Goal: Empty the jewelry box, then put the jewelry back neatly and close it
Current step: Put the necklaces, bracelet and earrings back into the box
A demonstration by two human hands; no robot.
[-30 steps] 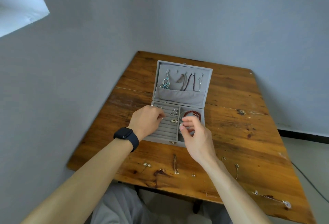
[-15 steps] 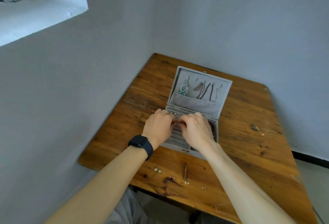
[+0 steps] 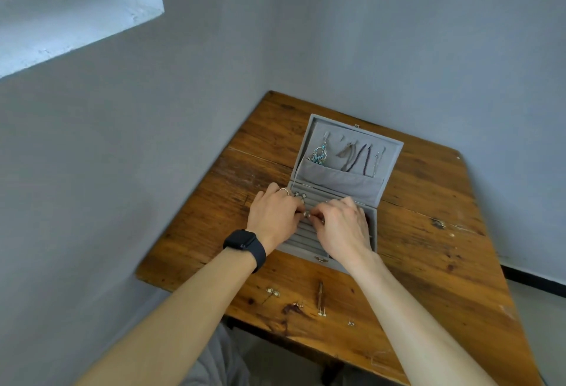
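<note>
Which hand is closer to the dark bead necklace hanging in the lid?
Right. The right hand is just below the dark bead necklace; the left hand is farther off, lower and leftward.

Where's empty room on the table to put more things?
Bare wood lies right of the jewelry box, to the table's right edge, and left of its lid toward the wall. Crowded: the near edge, dotted with small earrings, and the tray under the left hand and right hand.
</note>
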